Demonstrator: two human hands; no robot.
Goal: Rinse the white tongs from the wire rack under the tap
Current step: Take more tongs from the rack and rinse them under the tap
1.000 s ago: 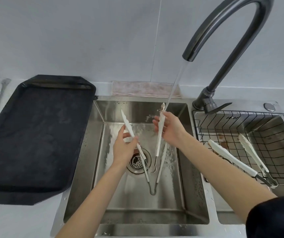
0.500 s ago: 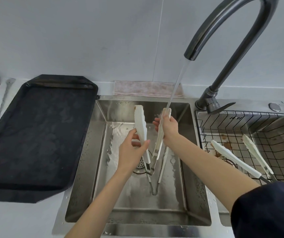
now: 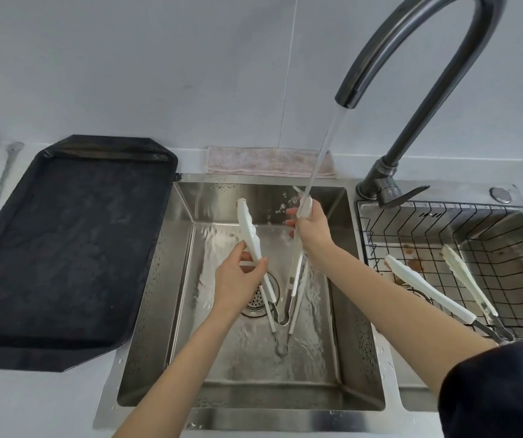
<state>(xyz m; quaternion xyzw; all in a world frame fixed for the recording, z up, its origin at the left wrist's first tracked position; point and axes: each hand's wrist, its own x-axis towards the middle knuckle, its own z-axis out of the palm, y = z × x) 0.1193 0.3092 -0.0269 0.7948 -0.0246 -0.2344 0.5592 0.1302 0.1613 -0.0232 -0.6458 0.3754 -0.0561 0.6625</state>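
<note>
Two hands hold the white tongs [image 3: 292, 273] over the sink [image 3: 159, 279], frame centre. Left hand [image 3: 238, 279] pinches one arm; right hand [image 3: 312, 230] grips the other under the tap [image 3: 412, 74] stream. We cannot make out the right fingertips behind that arm. Second tongs [image 3: 431, 292] in the wire rack [image 3: 443, 213], right, hinge partly cut off by the sleeve [image 3: 500, 390]. Open basin floor lies below the hinge.

A black tray [image 3: 64, 248] is set left of the sink. A pink cloth [image 3: 266, 161] is laid against the wall behind it.
</note>
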